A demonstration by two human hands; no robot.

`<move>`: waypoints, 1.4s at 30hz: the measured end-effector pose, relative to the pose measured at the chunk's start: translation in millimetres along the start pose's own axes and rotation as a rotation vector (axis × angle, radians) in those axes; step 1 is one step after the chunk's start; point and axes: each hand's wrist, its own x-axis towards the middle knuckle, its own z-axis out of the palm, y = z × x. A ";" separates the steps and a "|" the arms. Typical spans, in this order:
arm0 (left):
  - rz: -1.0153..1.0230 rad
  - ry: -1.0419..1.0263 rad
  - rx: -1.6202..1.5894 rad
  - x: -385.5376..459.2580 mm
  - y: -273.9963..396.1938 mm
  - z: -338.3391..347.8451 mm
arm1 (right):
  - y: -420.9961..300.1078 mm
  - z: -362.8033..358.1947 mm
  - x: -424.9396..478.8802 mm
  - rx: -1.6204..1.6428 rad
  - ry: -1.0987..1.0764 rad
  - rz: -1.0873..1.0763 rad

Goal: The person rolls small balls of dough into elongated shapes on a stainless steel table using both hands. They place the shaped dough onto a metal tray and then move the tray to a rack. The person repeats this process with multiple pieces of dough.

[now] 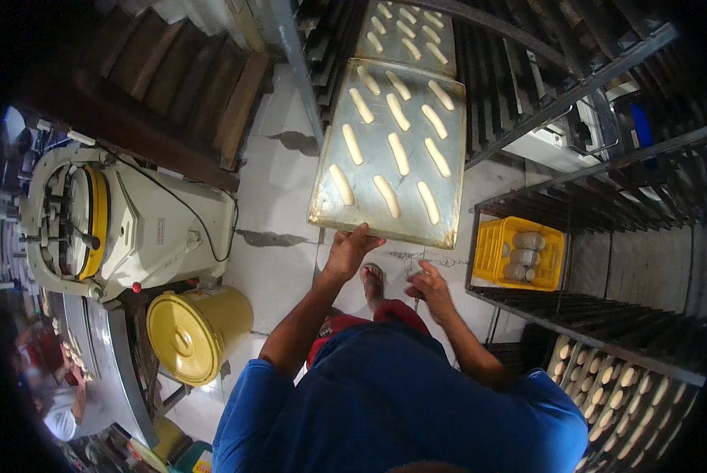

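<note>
A metal baking tray (pixel 409 207) bears several long pieces of raw dough (pixel 398 154) in rows. My left hand (pixel 353 251) grips the middle of its near edge, with a finger over the rim. My right hand (pixel 433 290) is off the tray, near its right front corner, with fingers apart and nothing in them. The tray's far end lies between the uprights of a metal rack (pixel 301 71). Beyond it is a second tray (pixel 412 62), also with dough strips.
To the left stand a mixer-like machine (pixel 164 219) and a yellow lidded bin (pixel 179 337). A rack on the right holds a yellow crate (pixel 489 254) with containers; trays of dough pieces (pixel 616 399) sit below. At far left, a person (pixel 64 408) works at a table (pixel 114 366).
</note>
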 end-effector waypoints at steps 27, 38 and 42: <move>1.175 -0.320 1.394 -389.0 264.8 202.6 | -66.5 210.8 61.2 -0.386 -0.475 -0.044; 1.197 0.215 1.827 -691.5 257.8 125.4 | 218.3 347.9 -84.3 -1.237 -1.264 -0.244; 1.354 0.697 1.623 -783.0 227.8 67.1 | 235.9 470.4 -160.2 -1.500 -1.504 -0.434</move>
